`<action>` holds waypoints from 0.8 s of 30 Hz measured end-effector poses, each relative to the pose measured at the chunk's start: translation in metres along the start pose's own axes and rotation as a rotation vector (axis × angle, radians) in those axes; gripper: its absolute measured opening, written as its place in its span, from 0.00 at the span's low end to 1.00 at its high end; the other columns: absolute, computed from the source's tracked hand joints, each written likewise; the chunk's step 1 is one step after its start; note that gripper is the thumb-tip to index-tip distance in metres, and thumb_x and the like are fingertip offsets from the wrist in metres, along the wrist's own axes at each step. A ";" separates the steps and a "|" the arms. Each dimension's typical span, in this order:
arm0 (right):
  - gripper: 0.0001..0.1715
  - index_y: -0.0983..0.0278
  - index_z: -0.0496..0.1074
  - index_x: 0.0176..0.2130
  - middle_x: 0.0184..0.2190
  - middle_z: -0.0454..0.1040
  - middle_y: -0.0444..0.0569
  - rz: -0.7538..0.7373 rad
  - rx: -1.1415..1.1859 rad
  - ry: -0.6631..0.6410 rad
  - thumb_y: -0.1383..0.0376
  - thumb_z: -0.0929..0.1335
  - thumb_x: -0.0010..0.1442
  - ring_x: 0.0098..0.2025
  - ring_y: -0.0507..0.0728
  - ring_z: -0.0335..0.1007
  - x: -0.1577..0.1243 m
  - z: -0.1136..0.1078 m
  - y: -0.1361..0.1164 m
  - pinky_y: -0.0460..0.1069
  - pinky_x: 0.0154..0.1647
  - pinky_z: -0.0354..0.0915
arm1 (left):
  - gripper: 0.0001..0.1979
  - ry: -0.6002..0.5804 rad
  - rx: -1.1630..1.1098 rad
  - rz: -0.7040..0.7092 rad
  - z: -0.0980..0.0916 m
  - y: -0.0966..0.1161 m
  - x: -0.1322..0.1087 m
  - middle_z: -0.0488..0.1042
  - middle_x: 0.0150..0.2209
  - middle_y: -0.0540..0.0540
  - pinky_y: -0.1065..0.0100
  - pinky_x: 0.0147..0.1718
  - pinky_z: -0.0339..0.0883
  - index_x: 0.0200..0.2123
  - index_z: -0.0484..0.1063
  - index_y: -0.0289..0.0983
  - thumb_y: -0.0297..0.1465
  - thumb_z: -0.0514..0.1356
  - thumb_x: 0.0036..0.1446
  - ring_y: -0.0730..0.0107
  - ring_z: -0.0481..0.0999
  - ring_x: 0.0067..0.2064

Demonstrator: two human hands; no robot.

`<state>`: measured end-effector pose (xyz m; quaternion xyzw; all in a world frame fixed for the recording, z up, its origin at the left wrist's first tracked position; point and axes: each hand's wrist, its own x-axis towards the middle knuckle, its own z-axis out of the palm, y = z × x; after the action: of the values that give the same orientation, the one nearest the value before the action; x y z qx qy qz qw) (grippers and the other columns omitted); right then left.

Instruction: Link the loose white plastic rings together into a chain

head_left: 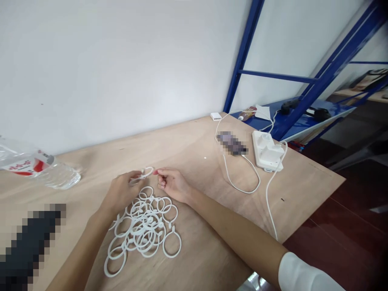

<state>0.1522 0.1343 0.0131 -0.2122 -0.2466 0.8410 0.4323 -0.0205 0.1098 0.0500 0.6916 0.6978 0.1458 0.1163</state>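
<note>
A loose pile of white plastic rings (pixel 147 230) with small knobs lies on the wooden table, below my hands. Above the pile's upper left side, my left hand (pixel 125 189) is closed on a white ring (pixel 148 172), which sticks out to the right of its fingertips. Just right of that ring is my right hand (pixel 174 184), its thumb and forefinger pinched together around a small reddish thing too small to name, with the other fingers curled. The two hands are apart.
A clear water bottle (pixel 57 171) lies at the left on the table (pixel 194 141), above a blurred dark object (pixel 30 238). At the right are a blurred phone (pixel 233 143), a white power strip (pixel 266 151) with cables, and a small white charger (pixel 216 117). A blue metal frame (pixel 277 76) stands behind.
</note>
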 end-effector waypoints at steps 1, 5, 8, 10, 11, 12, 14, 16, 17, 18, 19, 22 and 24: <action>0.06 0.70 0.76 0.27 0.17 0.64 0.41 0.000 -0.004 -0.001 0.67 0.70 0.46 0.21 0.46 0.52 0.000 -0.001 0.001 0.44 0.23 0.46 | 0.23 -0.003 0.007 0.035 0.002 0.000 0.002 0.79 0.44 0.41 0.59 0.45 0.68 0.45 0.75 0.38 0.43 0.51 0.54 0.52 0.77 0.45; 0.06 0.69 0.76 0.27 0.18 0.65 0.42 0.002 -0.013 0.005 0.67 0.71 0.46 0.21 0.46 0.52 0.001 -0.003 0.003 0.44 0.23 0.48 | 0.25 0.051 -0.004 0.126 0.009 0.000 0.015 0.77 0.48 0.40 0.57 0.54 0.62 0.51 0.72 0.36 0.38 0.50 0.54 0.53 0.74 0.51; 0.04 0.68 0.75 0.26 0.20 0.68 0.43 -0.009 0.012 0.026 0.68 0.71 0.46 0.21 0.46 0.52 0.001 -0.002 0.002 0.44 0.22 0.48 | 0.29 0.144 -0.018 0.127 0.011 -0.001 0.014 0.75 0.49 0.35 0.52 0.56 0.59 0.56 0.67 0.30 0.39 0.53 0.53 0.50 0.72 0.53; 0.04 0.68 0.74 0.27 0.21 0.68 0.42 -0.016 0.023 0.034 0.69 0.71 0.46 0.21 0.46 0.52 0.001 -0.001 0.002 0.44 0.22 0.49 | 0.29 0.200 -0.026 0.101 0.011 0.000 0.004 0.76 0.48 0.35 0.51 0.54 0.61 0.56 0.67 0.29 0.40 0.54 0.54 0.49 0.72 0.52; 0.05 0.68 0.74 0.28 0.20 0.67 0.42 -0.017 0.021 0.036 0.68 0.72 0.46 0.21 0.46 0.52 0.001 -0.001 0.001 0.44 0.23 0.49 | 0.29 0.230 -0.038 0.095 0.010 0.002 -0.003 0.76 0.47 0.36 0.52 0.53 0.63 0.55 0.67 0.31 0.41 0.55 0.54 0.49 0.72 0.52; 0.06 0.68 0.74 0.29 0.19 0.67 0.41 -0.017 0.014 0.038 0.68 0.72 0.47 0.21 0.46 0.53 0.000 0.000 0.001 0.44 0.23 0.50 | 0.27 0.268 -0.064 0.099 0.009 0.004 -0.012 0.77 0.47 0.38 0.53 0.52 0.64 0.54 0.68 0.33 0.42 0.56 0.54 0.51 0.72 0.51; 0.09 0.68 0.75 0.32 0.20 0.66 0.41 -0.012 -0.009 0.034 0.66 0.72 0.48 0.21 0.46 0.54 -0.001 0.001 0.000 0.44 0.24 0.51 | 0.24 0.368 -0.161 0.146 0.008 0.011 -0.031 0.76 0.47 0.42 0.57 0.50 0.67 0.53 0.69 0.39 0.42 0.58 0.55 0.57 0.73 0.49; 0.12 0.67 0.76 0.36 0.22 0.68 0.41 0.000 -0.043 0.010 0.64 0.73 0.49 0.23 0.46 0.57 -0.003 0.002 -0.001 0.44 0.25 0.52 | 0.21 0.467 -0.275 0.205 0.010 0.021 -0.049 0.76 0.47 0.45 0.60 0.49 0.67 0.52 0.69 0.41 0.40 0.60 0.56 0.62 0.74 0.48; 0.14 0.67 0.76 0.37 0.23 0.69 0.42 0.013 -0.064 -0.013 0.63 0.73 0.49 0.23 0.46 0.58 -0.004 0.002 -0.001 0.44 0.26 0.53 | 0.21 0.498 -0.312 0.218 0.011 0.026 -0.056 0.76 0.48 0.46 0.61 0.48 0.68 0.53 0.68 0.42 0.38 0.60 0.56 0.63 0.73 0.48; 0.14 0.67 0.76 0.37 0.24 0.69 0.42 0.029 -0.085 -0.043 0.63 0.73 0.49 0.24 0.46 0.59 -0.005 0.002 0.000 0.44 0.27 0.54 | 0.21 0.523 -0.331 0.224 0.012 0.030 -0.062 0.75 0.48 0.46 0.62 0.48 0.68 0.53 0.67 0.42 0.37 0.60 0.56 0.64 0.73 0.48; 0.14 0.68 0.76 0.36 0.25 0.70 0.43 0.045 -0.103 -0.076 0.63 0.74 0.49 0.25 0.46 0.60 -0.006 0.001 0.000 0.44 0.27 0.55 | 0.21 0.543 -0.332 0.226 0.014 0.034 -0.066 0.75 0.47 0.46 0.63 0.47 0.68 0.53 0.67 0.42 0.36 0.60 0.57 0.65 0.73 0.48; 0.10 0.69 0.76 0.30 0.26 0.71 0.44 0.075 -0.113 -0.158 0.64 0.75 0.48 0.27 0.47 0.63 -0.007 0.000 0.001 0.44 0.31 0.59 | 0.21 0.598 -0.282 0.232 0.018 0.040 -0.071 0.76 0.44 0.46 0.64 0.45 0.69 0.52 0.68 0.40 0.36 0.62 0.55 0.66 0.74 0.45; 0.10 0.68 0.75 0.28 0.26 0.71 0.44 0.082 -0.104 -0.184 0.63 0.75 0.47 0.28 0.48 0.64 -0.008 -0.001 0.002 0.45 0.32 0.61 | 0.21 0.622 -0.252 0.233 0.019 0.039 -0.071 0.77 0.42 0.46 0.65 0.43 0.70 0.51 0.69 0.39 0.37 0.63 0.54 0.66 0.74 0.42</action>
<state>0.1561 0.1273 0.0124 -0.1664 -0.3196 0.8600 0.3614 0.0245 0.0394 0.0434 0.6694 0.5928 0.4464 -0.0347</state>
